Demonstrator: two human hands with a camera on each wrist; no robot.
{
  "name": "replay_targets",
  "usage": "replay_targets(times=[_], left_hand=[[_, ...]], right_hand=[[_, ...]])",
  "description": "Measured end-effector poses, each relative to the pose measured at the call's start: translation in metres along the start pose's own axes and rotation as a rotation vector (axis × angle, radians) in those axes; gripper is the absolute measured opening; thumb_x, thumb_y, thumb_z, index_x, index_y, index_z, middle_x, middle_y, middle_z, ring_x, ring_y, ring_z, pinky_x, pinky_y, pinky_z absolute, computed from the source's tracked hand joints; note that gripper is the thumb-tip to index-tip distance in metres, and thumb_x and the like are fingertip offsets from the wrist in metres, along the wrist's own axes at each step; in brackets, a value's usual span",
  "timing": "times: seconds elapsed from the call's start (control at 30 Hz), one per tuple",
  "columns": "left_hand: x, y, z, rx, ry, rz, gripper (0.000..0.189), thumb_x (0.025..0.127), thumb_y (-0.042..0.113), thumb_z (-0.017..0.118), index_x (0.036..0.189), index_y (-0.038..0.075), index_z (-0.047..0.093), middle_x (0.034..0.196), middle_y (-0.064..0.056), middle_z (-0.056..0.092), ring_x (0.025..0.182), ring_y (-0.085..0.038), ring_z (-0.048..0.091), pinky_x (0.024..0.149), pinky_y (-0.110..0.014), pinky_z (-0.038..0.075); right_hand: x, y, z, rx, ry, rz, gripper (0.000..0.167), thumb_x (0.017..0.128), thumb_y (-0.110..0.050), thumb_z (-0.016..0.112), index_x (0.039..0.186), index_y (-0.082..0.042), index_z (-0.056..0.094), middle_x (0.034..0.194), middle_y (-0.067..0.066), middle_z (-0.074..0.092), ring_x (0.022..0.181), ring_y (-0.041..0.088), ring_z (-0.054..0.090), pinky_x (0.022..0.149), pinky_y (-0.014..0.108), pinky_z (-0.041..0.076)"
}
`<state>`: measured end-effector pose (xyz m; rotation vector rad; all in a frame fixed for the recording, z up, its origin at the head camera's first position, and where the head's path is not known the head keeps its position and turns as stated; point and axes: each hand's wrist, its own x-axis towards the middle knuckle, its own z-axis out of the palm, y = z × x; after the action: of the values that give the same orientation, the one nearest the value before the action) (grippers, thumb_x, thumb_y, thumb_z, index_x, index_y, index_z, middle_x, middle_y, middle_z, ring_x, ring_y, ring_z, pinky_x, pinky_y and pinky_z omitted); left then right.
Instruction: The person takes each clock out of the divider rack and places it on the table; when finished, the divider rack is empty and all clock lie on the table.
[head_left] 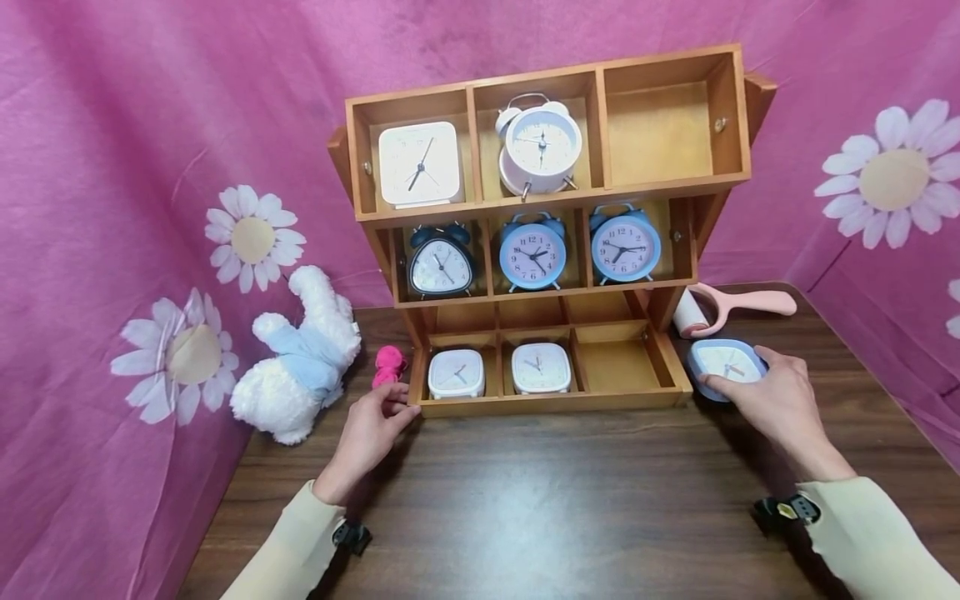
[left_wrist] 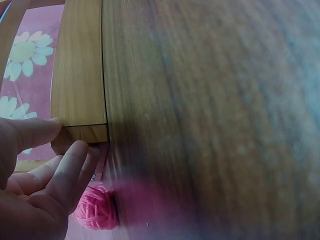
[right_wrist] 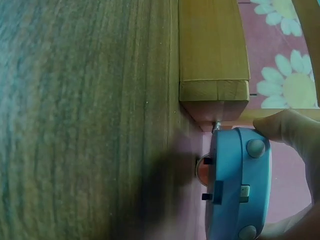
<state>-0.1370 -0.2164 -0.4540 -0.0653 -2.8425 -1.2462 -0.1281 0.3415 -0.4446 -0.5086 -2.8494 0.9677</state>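
My right hand (head_left: pixel 783 404) grips a blue square alarm clock (head_left: pixel 720 354) with a pale dial, beside the right end of a three-tier wooden shelf (head_left: pixel 555 406). In the right wrist view the clock's blue casing (right_wrist: pixel 230 185) stands edge-on, its back toward the table, with thumb and fingers at its face-side rim. My left hand (head_left: pixel 371 429) holds the shelf's lower left front corner, thumb at the front and fingers at the end face. Two white square clocks, one on the left (head_left: pixel 456 373) and one in the middle (head_left: pixel 541 367), occupy the bottom tier; its right compartment (head_left: pixel 615 365) holds nothing.
Higher tiers carry a white square clock (head_left: pixel 420 164), a white twin-bell clock (head_left: pixel 542 143), a dark clock (head_left: pixel 441 267) and two blue round clocks (head_left: pixel 532 257). A white plush toy (head_left: pixel 307 358) and pink yarn (head_left: pixel 389 364) lie left; a pink-handled lint roller (head_left: pixel 750 302) lies behind the right hand.
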Motion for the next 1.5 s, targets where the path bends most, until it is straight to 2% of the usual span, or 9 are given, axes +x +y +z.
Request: replay_targets(times=[0.57,0.93,1.2,1.5], left_hand=[[-0.0023,0.0001,0.0000,0.006,-0.004,-0.006,0.031,0.102,0.013,0.082,0.128,-0.002,0.075,0.112,-0.016,0.083,0.101,-0.026,0.080,0.087,-0.034,0.063],[-0.0032,0.0004,0.0003,-0.001,0.004,-0.011,0.032,0.102,0.014,0.083,0.128,-0.002,0.075,0.112,-0.016,0.083,0.100,-0.025,0.080,0.085,-0.030,0.061],[-0.0030,0.0005,0.0004,0.004,0.005,-0.022,0.033,0.101,0.012,0.083,0.129,-0.002,0.075,0.112,-0.016,0.083,0.100,-0.026,0.080,0.086,-0.030,0.061],[-0.0006,0.0030,-0.0003,0.007,-0.007,-0.006,0.032,0.102,0.014,0.082,0.129,-0.003,0.075,0.113,-0.016,0.082,0.101,-0.026,0.080,0.087,-0.034,0.063]], right_hand=[[0.0047,0.0017,0.0048,-0.023,-0.033,-0.003,0.104,0.097,-0.044,0.082,0.159,0.024,0.033,0.153,0.057,0.032,0.137,0.066,0.038,0.108,0.076,0.039],[0.0054,-0.0002,0.0053,-0.020,-0.029,0.003,0.105,0.097,-0.042,0.082,0.160,0.024,0.030,0.153,0.058,0.030,0.137,0.066,0.038,0.111,0.077,0.038],[0.0052,0.0006,0.0051,-0.010,-0.045,0.020,0.110,0.098,-0.046,0.083,0.163,0.022,0.026,0.157,0.057,0.027,0.140,0.066,0.037,0.114,0.078,0.037],[0.0036,0.0046,0.0042,0.004,-0.055,0.024,0.115,0.098,-0.054,0.080,0.164,0.022,0.024,0.156,0.058,0.028,0.138,0.067,0.039,0.111,0.078,0.039]])
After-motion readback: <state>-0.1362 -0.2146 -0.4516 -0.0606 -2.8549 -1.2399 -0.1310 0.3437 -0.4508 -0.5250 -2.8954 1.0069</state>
